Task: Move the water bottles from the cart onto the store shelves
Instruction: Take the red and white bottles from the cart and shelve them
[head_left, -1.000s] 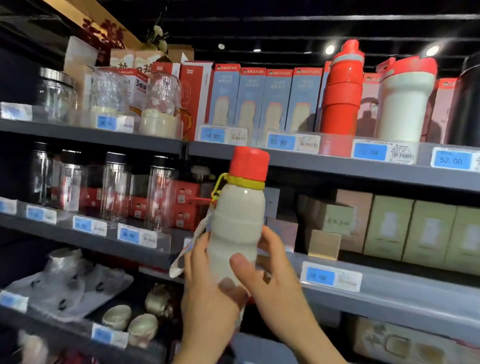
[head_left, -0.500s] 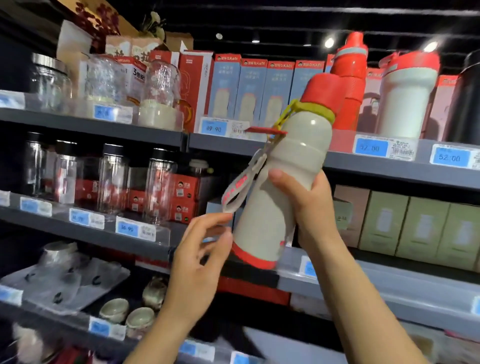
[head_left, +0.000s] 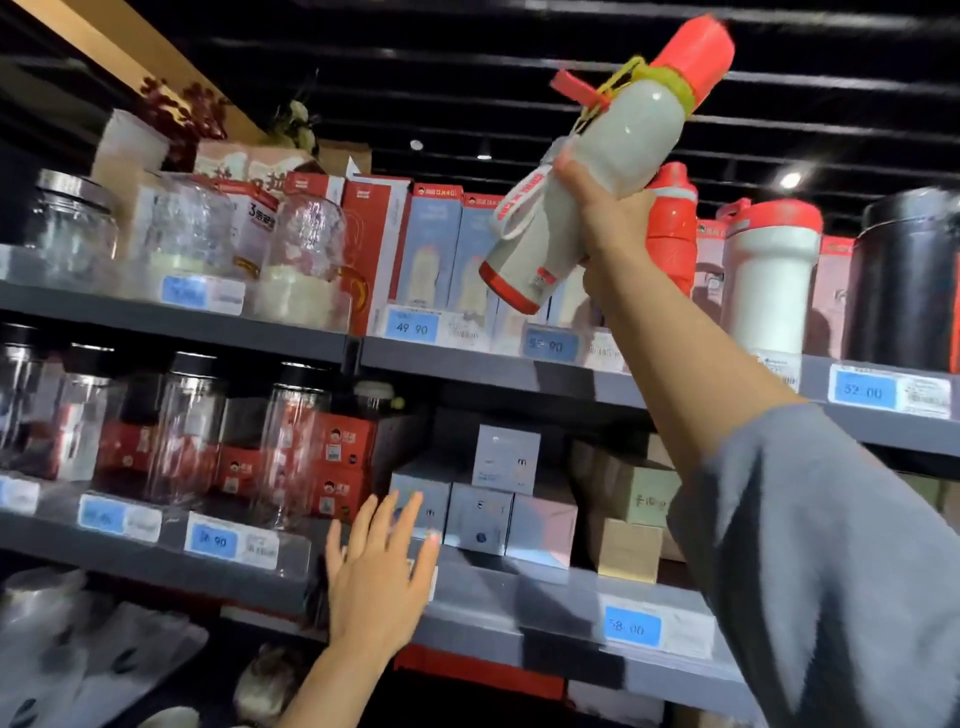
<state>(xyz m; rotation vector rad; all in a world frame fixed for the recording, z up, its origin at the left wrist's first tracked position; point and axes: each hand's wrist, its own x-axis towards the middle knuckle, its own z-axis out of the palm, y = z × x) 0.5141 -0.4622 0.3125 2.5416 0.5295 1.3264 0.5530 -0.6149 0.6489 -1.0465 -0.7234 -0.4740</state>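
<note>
— Since half a second ago, what has moved?
— Up went the water bottle (head_left: 597, 176), from the middle shelf's height to above the top shelf (head_left: 493, 371), tilted, red cap far right.
— And the hands?
— The left hand (head_left: 382, 577) hangs low with fingers spread, holding nothing, near small boxes (head_left: 483, 514). The right hand (head_left: 615, 218) grips the bottle's middle, arm stretched upward, before a red bottle (head_left: 672, 228).

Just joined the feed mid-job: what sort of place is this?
Most likely a housewares shop aisle: grey metal shelves with blue price tags, boxed drinkware, and glass jars. The right hand lifts a white bottle with a red cap.
</note>
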